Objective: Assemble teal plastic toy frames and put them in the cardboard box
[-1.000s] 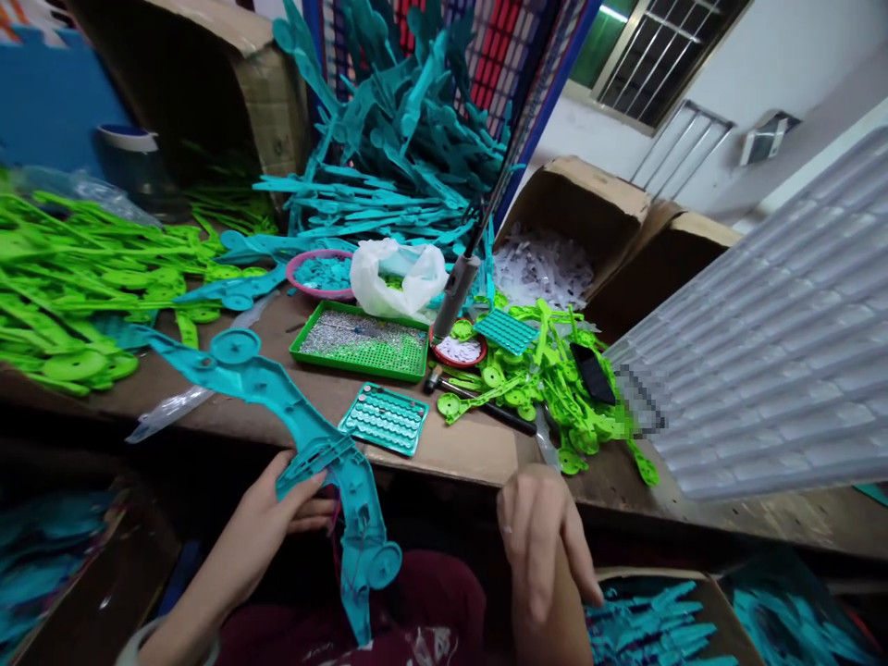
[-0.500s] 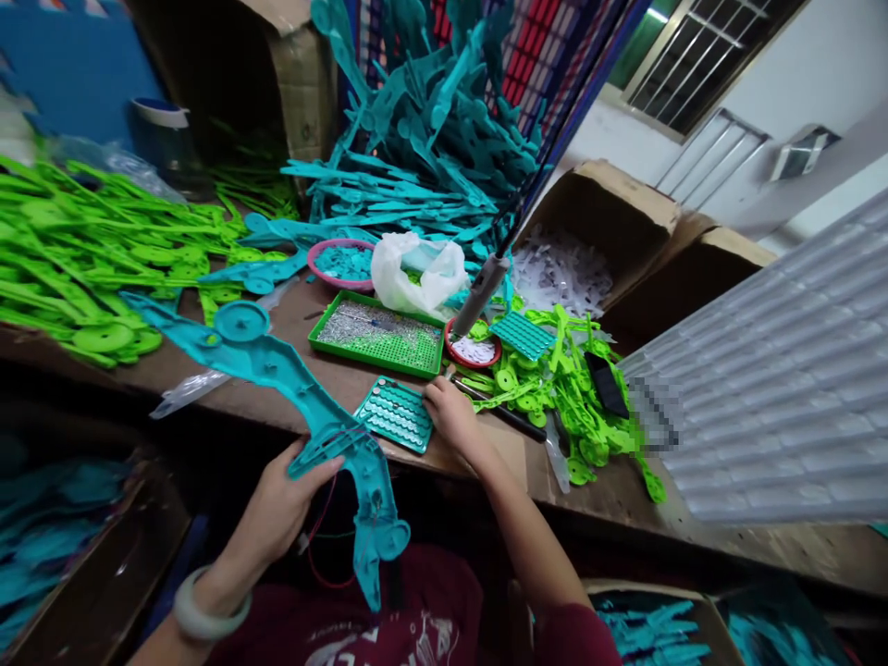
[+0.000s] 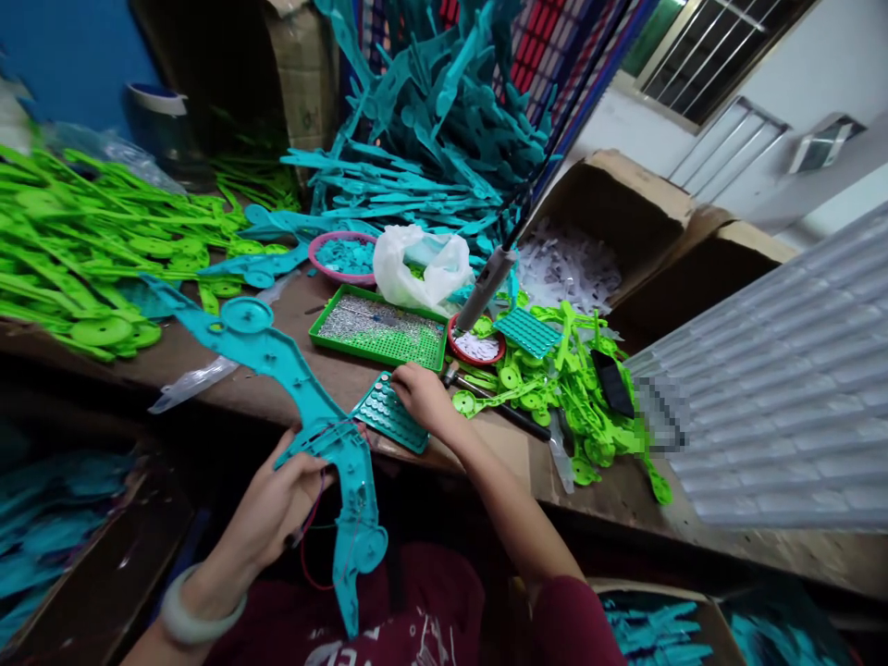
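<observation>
My left hand [image 3: 272, 504] grips a long, curved teal plastic part [image 3: 276, 359] near its middle. The part is held tilted above the bench's front edge, its ribbed inner side facing up, with thin red and dark wires hanging from it. My right hand [image 3: 425, 398] is over a small teal tray [image 3: 395, 427] with rows of small round pieces. Its fingers are curled and pressed together at the tray's far side; whatever is between the fingertips is hidden. Just behind the tray is a green tray [image 3: 416, 351] of small metal pieces, likely screws.
A grey electric screwdriver [image 3: 487, 289] hangs over a red bowl [image 3: 478, 359] of white pieces. A hammer [image 3: 503, 402] lies to the right, beside lime-green parts [image 3: 575, 398]. Teal parts [image 3: 430, 139] are heaped behind. A pink bowl [image 3: 343, 275] and a white bag [image 3: 416, 287] stand midway.
My right hand has moved left and away from me, from the small tray's right edge to over its far side. The teal part in my left hand has dropped slightly toward me.
</observation>
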A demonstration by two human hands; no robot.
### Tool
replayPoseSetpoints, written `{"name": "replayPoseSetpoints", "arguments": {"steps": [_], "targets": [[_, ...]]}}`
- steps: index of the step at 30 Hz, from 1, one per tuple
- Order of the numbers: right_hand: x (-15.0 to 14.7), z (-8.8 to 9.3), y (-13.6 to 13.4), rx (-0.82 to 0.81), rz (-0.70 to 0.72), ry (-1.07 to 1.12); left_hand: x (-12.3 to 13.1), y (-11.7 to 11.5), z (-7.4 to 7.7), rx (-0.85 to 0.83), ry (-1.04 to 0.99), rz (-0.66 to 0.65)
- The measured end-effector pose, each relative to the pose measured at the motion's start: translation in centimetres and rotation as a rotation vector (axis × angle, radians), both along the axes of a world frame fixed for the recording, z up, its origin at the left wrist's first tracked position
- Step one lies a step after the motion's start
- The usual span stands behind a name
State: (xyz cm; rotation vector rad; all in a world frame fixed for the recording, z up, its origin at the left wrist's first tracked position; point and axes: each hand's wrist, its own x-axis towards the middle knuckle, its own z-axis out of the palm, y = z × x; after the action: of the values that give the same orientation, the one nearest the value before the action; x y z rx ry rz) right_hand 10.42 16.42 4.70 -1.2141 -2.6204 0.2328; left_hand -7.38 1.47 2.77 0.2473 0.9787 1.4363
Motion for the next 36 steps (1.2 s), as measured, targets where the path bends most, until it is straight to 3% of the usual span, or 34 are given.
{"name": "replayPoseSetpoints", "arguments": {"steps": [5, 12, 15, 18, 23, 28, 36], "targets": [[-2.8, 0.3, 1.2, -0.003, 0.094, -0.134, 0.9, 0.2, -1.0, 0.037, -0.256, -0.044], [-2.8, 0.6, 1.6, 0.001, 0.137, -0.183, 0.0, 0.9, 0.4, 0.026, -0.593, -0.126], [-2.0, 1.3, -0.7, -0.001, 0.139, 0.033, -0.3, 1.0, 0.7, 0.051, -0.613, -0.090], [-0.6, 1.6, -5.3, -0.006, 0.233, 0.345, -0.5, 0.9, 0.8, 0.103, -0.579, -0.054], [0.9, 0.1, -12.2, 0.143, 0.345, 0.322, -0.3, 0.9, 0.7, 0.120, -0.542, -0.109], [1.0, -1.3, -13.5, 0.363, 0.379, 0.112, 0.4, 0.7, 0.5, 0.066, -0.464, -0.140], [1.4, -2.0, -13.8, 0.183, 0.345, 0.353, 0.7, 0.5, 0.6, 0.082, -0.444, -0.166]]}}
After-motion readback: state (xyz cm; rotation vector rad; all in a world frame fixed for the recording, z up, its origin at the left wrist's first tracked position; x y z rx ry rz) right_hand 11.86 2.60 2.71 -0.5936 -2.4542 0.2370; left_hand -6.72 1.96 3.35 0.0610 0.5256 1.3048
